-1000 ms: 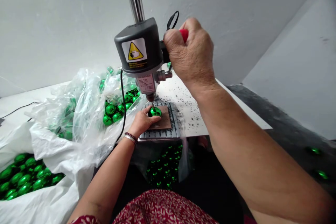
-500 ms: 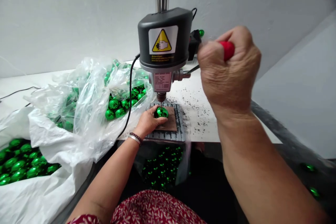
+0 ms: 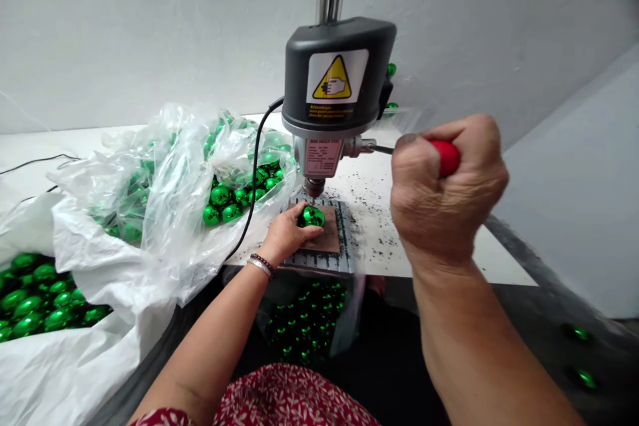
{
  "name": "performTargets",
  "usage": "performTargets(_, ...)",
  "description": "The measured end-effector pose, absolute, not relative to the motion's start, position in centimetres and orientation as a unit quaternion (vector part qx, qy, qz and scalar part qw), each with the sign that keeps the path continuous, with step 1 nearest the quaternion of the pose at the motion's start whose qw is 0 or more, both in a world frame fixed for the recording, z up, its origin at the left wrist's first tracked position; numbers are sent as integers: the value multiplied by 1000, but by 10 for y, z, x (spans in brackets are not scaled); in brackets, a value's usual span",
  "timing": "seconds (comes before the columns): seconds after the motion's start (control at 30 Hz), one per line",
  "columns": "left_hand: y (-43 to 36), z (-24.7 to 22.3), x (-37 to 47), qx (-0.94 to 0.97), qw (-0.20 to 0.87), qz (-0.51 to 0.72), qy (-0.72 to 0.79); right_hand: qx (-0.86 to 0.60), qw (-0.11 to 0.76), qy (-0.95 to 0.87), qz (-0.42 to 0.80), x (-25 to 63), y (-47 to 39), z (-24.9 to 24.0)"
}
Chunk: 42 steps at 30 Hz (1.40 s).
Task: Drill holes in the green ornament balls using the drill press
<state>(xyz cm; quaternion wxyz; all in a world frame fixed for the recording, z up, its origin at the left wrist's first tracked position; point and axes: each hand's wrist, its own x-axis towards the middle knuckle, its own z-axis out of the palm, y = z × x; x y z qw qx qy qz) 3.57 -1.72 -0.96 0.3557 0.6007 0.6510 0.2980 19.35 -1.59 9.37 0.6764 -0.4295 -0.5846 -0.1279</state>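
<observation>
The left hand [image 3: 287, 234] clamps its grip on a shiny green ball [image 3: 314, 216] atop the brown board [image 3: 329, 239] beneath the drill press [image 3: 337, 83], presumably so it cannot roll. At right, the right hand [image 3: 446, 196] wraps its grip round the red lever handle [image 3: 448, 158], apparently to control drill height.

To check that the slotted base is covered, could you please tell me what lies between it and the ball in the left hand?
A brown board lies between the ball and the slotted base, as the head view shows.
</observation>
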Motion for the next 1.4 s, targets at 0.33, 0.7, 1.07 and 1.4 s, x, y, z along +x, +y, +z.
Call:
performTargets(0.33, -14, -24, 30, 617, 344, 314, 634, -501, 669, -541, -96, 187, -27, 79)
performTargets(0.7, -17, -20, 32, 616, 343, 313, 637, -461, 701, -539, -82, 185, -32, 56)
performTargets(1.07, -23, -19, 32, 629, 326, 330, 624, -478, 679, -554, -63, 186, 2, 123)
performTargets(1.4, -73, 12, -14, 657, 350, 296, 598, -563, 635, -528, 24, 184, 7, 148)
